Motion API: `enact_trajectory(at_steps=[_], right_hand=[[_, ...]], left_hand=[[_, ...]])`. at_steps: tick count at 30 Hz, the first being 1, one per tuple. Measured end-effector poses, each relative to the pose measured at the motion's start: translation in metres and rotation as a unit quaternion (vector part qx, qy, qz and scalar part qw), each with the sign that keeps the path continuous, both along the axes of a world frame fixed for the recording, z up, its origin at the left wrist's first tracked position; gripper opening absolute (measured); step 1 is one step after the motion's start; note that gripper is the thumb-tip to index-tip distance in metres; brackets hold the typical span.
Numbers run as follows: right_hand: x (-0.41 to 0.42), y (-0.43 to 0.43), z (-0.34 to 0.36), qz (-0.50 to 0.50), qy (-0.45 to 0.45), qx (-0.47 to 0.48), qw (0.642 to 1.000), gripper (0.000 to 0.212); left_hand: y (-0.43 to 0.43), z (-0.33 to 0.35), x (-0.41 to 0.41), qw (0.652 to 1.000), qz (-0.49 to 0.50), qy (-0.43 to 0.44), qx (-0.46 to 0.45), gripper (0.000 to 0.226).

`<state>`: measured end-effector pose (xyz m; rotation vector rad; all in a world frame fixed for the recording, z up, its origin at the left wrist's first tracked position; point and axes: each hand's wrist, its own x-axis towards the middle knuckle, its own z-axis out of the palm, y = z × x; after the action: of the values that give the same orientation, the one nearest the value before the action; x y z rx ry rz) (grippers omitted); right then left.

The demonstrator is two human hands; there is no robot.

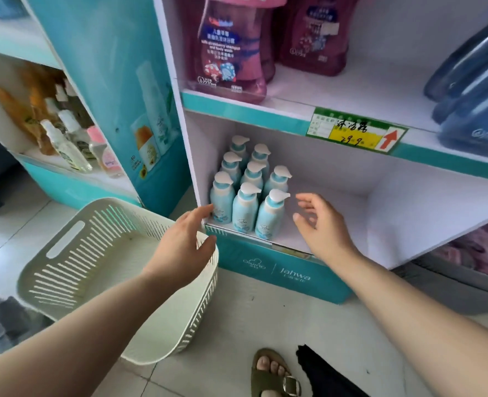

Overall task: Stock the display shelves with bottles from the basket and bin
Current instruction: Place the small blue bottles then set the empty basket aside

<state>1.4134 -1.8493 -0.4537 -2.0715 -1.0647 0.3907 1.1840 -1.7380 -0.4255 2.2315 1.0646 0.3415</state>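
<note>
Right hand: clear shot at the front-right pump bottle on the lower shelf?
Probably yes. The right hand is open beside that pump bottle, not touching, with only bare shelf between them.

The slotted cream plastic basket (99,253) looks matt; the pale-blue plastic pump bottles (244,209) are smooth, the translucent pink plastic bottles (231,50) glossy.

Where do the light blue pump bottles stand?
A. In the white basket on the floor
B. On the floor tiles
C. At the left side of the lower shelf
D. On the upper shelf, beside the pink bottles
C: the light blue pump bottles stand in rows at the left end of the lower shelf, and the white basket shows no bottles inside.
</note>
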Motion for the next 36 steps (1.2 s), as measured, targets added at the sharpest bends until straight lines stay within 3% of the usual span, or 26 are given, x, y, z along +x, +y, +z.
enact_trajectory(at_steps=[3, 7, 13, 18, 25, 30, 36], right_hand=[[-0.047, 0.005, 0.044, 0.103, -0.063, -0.031, 0.992, 0.047], [-0.123, 0.033, 0.101, 0.247, -0.145, -0.069, 0.956, 0.056], [-0.240, 0.086, 0.123, 0.379, -0.199, -0.047, 0.903, 0.059], [-0.341, 0.121, 0.091, 0.454, -0.207, -0.053, 0.865, 0.062], [-0.450, 0.158, 0.002, 0.527, -0.193, -0.118, 0.819, 0.065], [-0.500, 0.189, -0.060, 0.541, -0.231, -0.201, 0.784, 0.066], [-0.522, 0.202, -0.113, 0.516, -0.341, -0.339, 0.709, 0.036]], left_hand=[[0.002, 0.036, -0.028, 0.998, -0.021, 0.036, 0.047, 0.057], [0.016, 0.077, -0.093, 0.994, 0.013, 0.067, 0.085, 0.059], [0.041, 0.086, -0.226, 0.988, 0.099, 0.071, 0.095, 0.058], [0.040, 0.048, -0.366, 0.962, 0.262, 0.057, 0.042, 0.057], [0.002, -0.049, -0.504, 0.886, 0.457, 0.055, -0.057, 0.059], [-0.006, -0.110, -0.525, 0.868, 0.486, 0.037, -0.094, 0.059], [0.000, -0.155, -0.517, 0.868, 0.486, 0.021, -0.101, 0.057]])
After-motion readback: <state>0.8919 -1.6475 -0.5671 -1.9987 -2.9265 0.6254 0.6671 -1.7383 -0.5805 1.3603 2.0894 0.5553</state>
